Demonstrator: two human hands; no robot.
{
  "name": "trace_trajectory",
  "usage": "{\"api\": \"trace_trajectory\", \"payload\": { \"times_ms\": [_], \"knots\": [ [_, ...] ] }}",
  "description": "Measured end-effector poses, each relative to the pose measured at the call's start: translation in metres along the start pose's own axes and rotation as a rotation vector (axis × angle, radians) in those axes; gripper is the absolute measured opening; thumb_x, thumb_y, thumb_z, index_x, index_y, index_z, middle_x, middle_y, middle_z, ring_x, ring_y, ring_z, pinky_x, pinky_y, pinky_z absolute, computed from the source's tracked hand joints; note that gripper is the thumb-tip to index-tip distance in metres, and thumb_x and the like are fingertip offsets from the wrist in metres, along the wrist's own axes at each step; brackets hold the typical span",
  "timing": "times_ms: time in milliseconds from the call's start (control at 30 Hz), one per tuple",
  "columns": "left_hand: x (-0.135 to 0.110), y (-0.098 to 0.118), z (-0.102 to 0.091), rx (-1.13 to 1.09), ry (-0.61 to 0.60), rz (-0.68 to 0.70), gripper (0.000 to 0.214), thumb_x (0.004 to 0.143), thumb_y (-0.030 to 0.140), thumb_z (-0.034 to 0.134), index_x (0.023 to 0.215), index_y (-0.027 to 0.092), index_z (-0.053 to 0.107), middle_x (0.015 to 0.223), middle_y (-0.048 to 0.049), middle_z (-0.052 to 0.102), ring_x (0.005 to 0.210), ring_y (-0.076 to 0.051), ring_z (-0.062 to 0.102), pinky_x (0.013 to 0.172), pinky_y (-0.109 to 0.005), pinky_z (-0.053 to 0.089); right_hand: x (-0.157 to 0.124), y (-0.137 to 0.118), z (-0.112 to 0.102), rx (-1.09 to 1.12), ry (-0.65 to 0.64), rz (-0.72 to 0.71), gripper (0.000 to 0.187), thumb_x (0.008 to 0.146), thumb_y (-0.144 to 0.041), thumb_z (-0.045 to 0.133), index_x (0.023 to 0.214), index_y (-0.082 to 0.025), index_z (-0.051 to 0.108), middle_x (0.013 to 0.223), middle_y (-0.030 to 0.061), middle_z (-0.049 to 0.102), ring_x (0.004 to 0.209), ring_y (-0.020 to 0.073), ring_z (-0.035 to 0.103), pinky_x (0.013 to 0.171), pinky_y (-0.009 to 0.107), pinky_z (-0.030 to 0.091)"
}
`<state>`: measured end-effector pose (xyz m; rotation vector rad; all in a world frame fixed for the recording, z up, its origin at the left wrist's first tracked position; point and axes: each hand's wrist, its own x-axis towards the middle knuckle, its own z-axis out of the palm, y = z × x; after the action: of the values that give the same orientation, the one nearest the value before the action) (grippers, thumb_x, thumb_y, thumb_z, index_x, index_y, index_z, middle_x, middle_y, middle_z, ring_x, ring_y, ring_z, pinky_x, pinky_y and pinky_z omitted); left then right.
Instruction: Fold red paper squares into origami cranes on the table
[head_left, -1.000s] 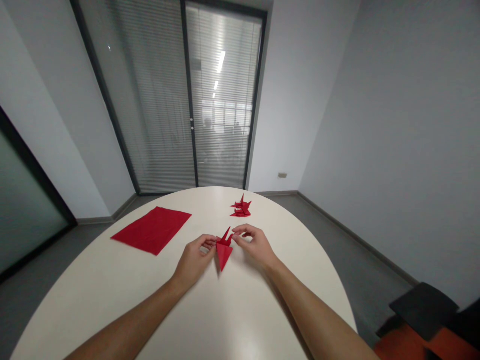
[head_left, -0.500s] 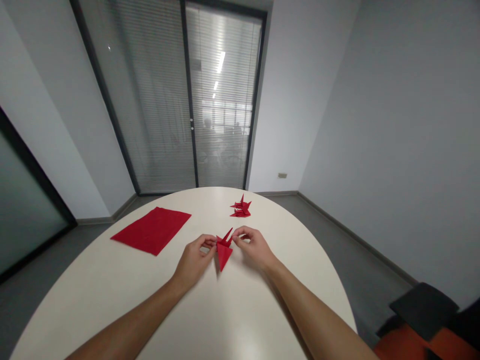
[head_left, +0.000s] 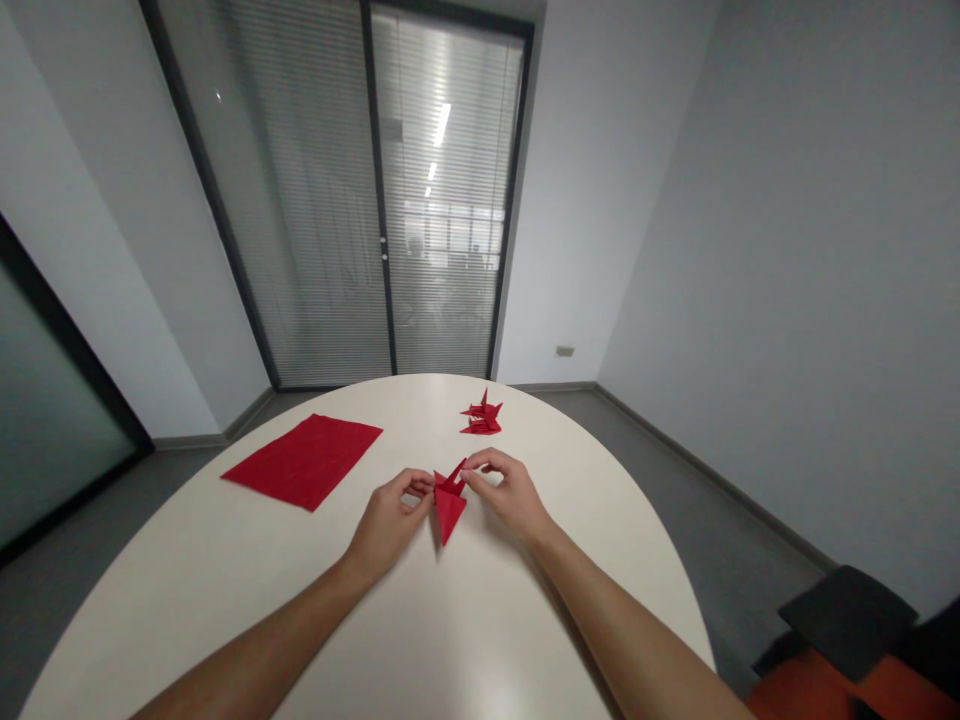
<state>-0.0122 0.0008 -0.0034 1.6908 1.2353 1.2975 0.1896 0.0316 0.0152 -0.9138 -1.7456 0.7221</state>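
A red origami crane point(head_left: 450, 508), folded from paper, is held between my two hands just over the table, a broad pointed flap facing me and narrow points rising at its far side. My left hand point(head_left: 390, 520) pinches its left edge between thumb and fingers. On the other side, my right hand point(head_left: 506, 490) has thumb and forefinger closed on one of the narrow upper points. The fingertips hide part of the paper at both grips.
Red paper sheets point(head_left: 307, 462) lie flat at the left of the round white table point(head_left: 375, 640). Several small folded red paper cranes point(head_left: 482, 415) sit near the far edge. A black and orange chair point(head_left: 847, 620) stands at the lower right, beyond the table's edge.
My right hand has shifted slightly left and up along the narrow point of the crane. The crane has tilted a little; my left hand keeps its place.
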Motion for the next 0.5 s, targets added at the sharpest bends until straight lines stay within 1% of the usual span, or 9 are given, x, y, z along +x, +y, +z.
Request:
{"api": "trace_trajectory", "payload": {
  "times_ms": [300, 500],
  "knots": [
    [0.0000, 0.0011, 0.0001, -0.001, -0.032, 0.008, 0.018, 0.082, 0.030, 0.062, 0.095, 0.018, 0.066, 0.091, -0.0060, 0.072, 0.083, -0.020, 0.067, 0.064, -0.027, 0.053, -0.0008, 0.0025, 0.0012, -0.039, -0.012, -0.044, 0.006, 0.083, -0.024, 0.068, 0.085, -0.021, 0.073, 0.090, 0.0048, 0.075, 0.087, 0.0204, 0.066, 0.079, 0.033, 0.048],
    [-0.0004, 0.0021, -0.0002, 0.004, -0.040, 0.010, 0.017, 0.083, 0.029, 0.061, 0.096, 0.019, 0.065, 0.091, -0.0051, 0.071, 0.084, -0.019, 0.067, 0.065, -0.026, 0.053, -0.0017, -0.0005, 0.0002, -0.053, -0.039, -0.119, 0.008, 0.085, -0.021, 0.066, 0.085, -0.022, 0.074, 0.090, 0.0042, 0.074, 0.087, 0.0199, 0.067, 0.083, 0.033, 0.049]
  ]
}}
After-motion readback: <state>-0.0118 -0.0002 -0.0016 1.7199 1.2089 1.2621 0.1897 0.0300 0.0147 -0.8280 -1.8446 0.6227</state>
